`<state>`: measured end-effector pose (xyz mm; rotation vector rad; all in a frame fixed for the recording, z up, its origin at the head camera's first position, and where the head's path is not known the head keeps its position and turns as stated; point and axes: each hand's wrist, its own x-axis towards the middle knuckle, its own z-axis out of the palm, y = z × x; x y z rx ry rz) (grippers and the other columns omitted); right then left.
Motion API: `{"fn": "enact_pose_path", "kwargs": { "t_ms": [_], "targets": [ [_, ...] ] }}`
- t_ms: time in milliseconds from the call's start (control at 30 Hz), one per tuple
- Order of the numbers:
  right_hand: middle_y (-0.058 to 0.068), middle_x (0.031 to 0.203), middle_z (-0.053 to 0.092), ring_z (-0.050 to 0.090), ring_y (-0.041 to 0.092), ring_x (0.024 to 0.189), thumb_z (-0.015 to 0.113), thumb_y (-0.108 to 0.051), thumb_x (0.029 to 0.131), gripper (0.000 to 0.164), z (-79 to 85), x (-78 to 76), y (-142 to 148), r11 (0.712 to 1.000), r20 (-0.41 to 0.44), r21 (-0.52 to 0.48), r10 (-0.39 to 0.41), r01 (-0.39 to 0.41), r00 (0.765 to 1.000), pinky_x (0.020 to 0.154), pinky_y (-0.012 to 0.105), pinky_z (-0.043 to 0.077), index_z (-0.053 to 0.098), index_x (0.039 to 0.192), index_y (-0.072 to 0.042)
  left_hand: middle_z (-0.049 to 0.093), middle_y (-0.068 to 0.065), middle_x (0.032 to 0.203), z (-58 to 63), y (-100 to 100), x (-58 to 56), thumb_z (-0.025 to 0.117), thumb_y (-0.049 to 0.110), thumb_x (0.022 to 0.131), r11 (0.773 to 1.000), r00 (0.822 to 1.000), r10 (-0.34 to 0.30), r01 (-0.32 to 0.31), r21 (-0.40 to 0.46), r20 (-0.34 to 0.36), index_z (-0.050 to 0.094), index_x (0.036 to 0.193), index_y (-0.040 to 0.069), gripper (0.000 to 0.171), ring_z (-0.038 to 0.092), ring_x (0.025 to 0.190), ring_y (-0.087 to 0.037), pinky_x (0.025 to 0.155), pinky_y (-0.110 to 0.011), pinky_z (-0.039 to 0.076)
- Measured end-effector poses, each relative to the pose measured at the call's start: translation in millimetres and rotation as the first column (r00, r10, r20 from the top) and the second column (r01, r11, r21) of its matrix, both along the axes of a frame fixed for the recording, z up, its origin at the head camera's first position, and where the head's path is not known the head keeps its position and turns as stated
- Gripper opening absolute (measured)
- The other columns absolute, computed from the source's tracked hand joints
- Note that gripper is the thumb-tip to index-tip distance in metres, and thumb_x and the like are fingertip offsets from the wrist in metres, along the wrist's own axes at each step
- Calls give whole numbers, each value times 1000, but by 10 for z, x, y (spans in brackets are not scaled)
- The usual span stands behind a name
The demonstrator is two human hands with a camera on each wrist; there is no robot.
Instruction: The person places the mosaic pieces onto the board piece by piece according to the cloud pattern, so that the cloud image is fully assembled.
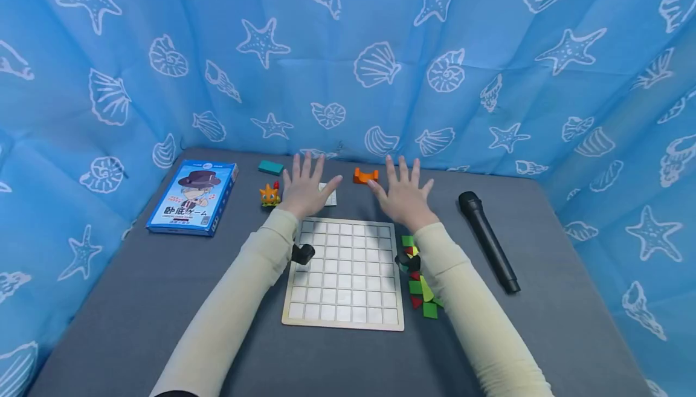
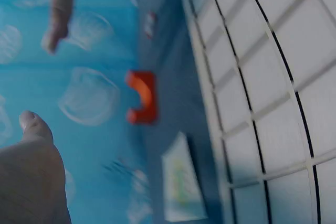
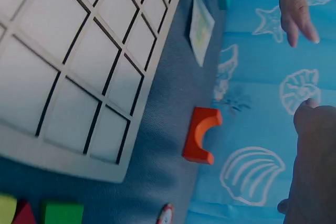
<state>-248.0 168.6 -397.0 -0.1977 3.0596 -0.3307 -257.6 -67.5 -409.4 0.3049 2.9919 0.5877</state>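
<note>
We see the white grid board mid-bench. Left hand in the air off its 11 o'clock, right hand off its 1 o'clock; fingers of both straight, spread, released, grasping nothing. Orange block at 12, between the hands. We note card partly behind left hand, figurine and teal block toward 11, coloured pieces at 3, boxed game at 10, black microphone between 2 and 3.
</note>
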Motion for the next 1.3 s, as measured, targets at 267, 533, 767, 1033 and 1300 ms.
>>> {"fn": "enact_pose_path", "kwargs": {
  "t_ms": [267,533,767,1033,1300],
  "targets": [
    [23,151,28,21,47,137,56,-35,96,62,53,386,409,994,100,47,90,-95,991,99,71,24,33,150,-12,4,-11,161,-65,-301,639,40,58,97,967,971,-215,227,116,-104,18,154,30,68,3,147,-38,108,-70,10],
    [16,118,60,51,38,114,65,-14,91,32,-260,543,828,967,89,-47,254,-251,963,92,52,45,63,121,-5,16,-14,159,-623,-559,848,57,53,91,944,962,-270,275,181,-49,28,152,22,74,12,146,-38,112,-61,19],
    [13,102,61,56,30,94,71,-14,86,30,-297,586,883,968,163,-105,244,-229,956,78,46,49,64,114,-4,11,-13,160,-818,-625,760,61,60,85,946,958,-286,280,164,10,24,153,22,87,7,147,-36,113,-61,8],
    [5,89,57,50,19,78,73,-14,85,21,-319,702,899,971,152,-118,225,-208,962,66,34,45,65,102,-7,14,-10,160,-901,-663,798,59,65,83,956,963,-266,270,113,-53,28,152,20,88,9,147,-32,113,-61,10],
    [0,81,55,48,14,70,72,-13,86,16,-420,769,843,963,116,-142,245,-228,962,61,30,42,64,98,-6,15,-9,160,-964,-646,798,59,64,84,957,965,-254,261,125,-67,28,152,19,88,10,147,-30,114,-58,9]
  ]
}}
